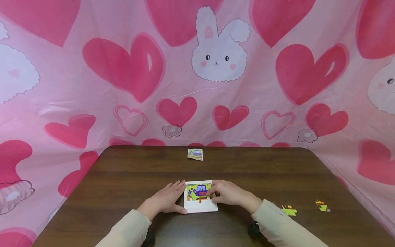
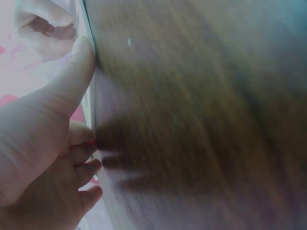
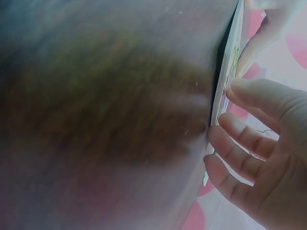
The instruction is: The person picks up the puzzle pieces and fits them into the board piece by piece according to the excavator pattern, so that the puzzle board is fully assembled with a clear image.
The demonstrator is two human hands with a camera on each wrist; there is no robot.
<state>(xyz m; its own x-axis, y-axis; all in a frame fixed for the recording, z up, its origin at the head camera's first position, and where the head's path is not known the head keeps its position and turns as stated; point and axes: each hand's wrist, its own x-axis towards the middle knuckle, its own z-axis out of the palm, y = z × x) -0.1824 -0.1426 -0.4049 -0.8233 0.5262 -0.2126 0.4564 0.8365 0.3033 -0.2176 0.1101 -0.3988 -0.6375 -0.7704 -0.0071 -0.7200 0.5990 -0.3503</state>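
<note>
A white puzzle tray (image 1: 202, 207) lies on the table, its upper part filled with a picture of a purple digger (image 1: 201, 188); the lower part shows bare white. My left hand (image 1: 168, 199) rests against the tray's left edge, fingers extended and thumb at the lower left corner. Over the tray's right side, my right hand (image 1: 229, 193) has a bent index finger and thumb on a puzzle piece (image 1: 212, 196), mostly hidden by the fingers. The right wrist view shows the thumb and index fingertips (image 3: 237, 88) close together at the tray's surface.
Two loose puzzle pieces lie to the right: one piece (image 1: 289, 210) beside the right sleeve and another piece (image 1: 322, 206) farther out. Beyond the tray, a small picture card (image 1: 195, 154) sits near the back edge of the brown table (image 1: 139, 168). A pink heart-patterned cloth (image 1: 182, 89) hangs behind.
</note>
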